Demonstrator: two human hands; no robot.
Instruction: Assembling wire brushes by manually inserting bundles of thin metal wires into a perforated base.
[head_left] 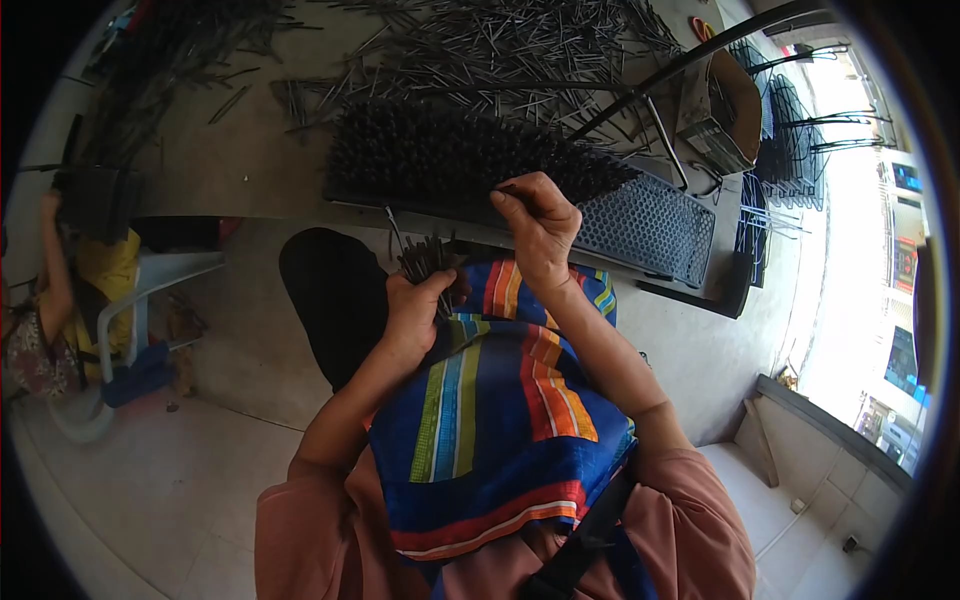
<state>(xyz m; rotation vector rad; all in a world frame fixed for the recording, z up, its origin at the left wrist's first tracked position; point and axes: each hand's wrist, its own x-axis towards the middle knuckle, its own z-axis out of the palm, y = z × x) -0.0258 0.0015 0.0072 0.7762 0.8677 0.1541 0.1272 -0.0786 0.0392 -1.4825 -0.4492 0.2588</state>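
Observation:
My left hand is closed around a bundle of thin dark sticks, held upright just off the table's front edge. My right hand is raised over the front side of a long honeycomb-holed tray. Its thumb and forefinger pinch together at the edge of the filled part, and a dark stick seems to be between them, though it blends into the rest. Dark sticks stand densely upright in the left and middle of the tray. At the tray's right end the holes show bare.
Loose dark sticks lie heaped across the back of the table. An open cardboard box and wire racks stand at the right. A dark metal bar crosses above the tray. Another person's arm is at far left, beside a chair.

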